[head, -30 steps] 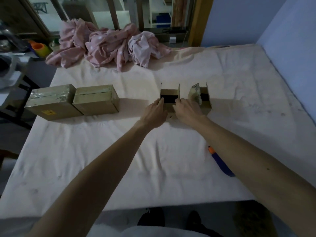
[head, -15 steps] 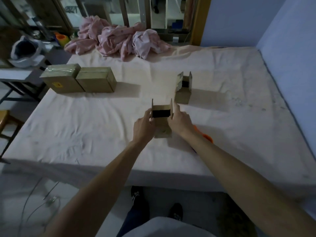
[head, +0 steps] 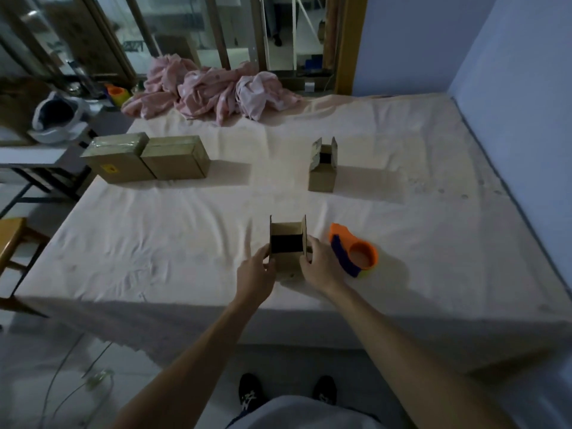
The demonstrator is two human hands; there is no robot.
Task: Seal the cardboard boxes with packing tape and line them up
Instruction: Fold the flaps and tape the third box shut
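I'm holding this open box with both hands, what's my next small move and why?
Probably fold shut the upright flaps of the open box: left hand and right hand grip its sides, and the tape dispenser lies just to its right.

Home bedroom, sheeted mattress [head: 402,150], crumpled pink bedding [head: 213,88], glass doors [head: 192,32]

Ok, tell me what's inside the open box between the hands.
The open box shows only a dark interior between its upright flaps. Whether anything lies inside cannot be told; the left hand and right hand cover its lower sides.
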